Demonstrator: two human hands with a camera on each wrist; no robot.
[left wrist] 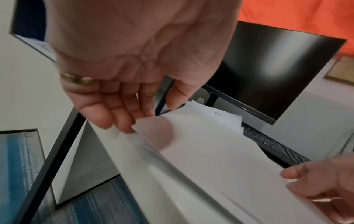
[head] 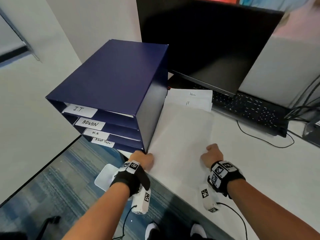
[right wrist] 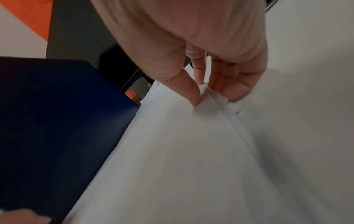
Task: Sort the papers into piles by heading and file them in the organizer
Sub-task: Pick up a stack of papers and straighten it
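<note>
Clearly the step in hand is the picking up of one sheet from the loose papers [head: 181, 129] that lie on the desk [head: 259, 170] just beside the right wall of the blue organizer [head: 110, 87]. The left hand [head: 142, 159] is at the near corner of the organizer and pinches the near left corner of the top sheet [left wrist: 201, 144] between thumb and fingertips; in the left wrist view the thumb shows as a shadow through the paper. The right hand [head: 212, 155], further from the organizer, has its fingers curled down and grips the right edge of the same sheet, thumb on top, as the right wrist view shows. I see no heading on this sheet, so I judge it is either blank or turned face down. If it is blank, the next move calls for lifting it free of the sheets under it, without dragging them, and sliding it flat into the lowest slot. Behind it, further along the organizer's side, two other sheets stick out with the handwritten headings "Admin" [head: 192, 94] and "IT" [head: 187, 103]; they overlap, so the sorting into piles seems not finished. The organizer has four slots, labelled from top to bottom "I.T." [head: 78, 109], "ADMIN" [head: 90, 123], "H.R" [head: 95, 133] and "Blank Paper" [head: 103, 142]. White sheet edges show inside the upper slots; how many sheets, I cannot tell. What lies in the lowest slot is not visible. To the right of the organizer stand a dark monitor [head: 216, 45] and a keyboard [head: 251, 110].
</note>
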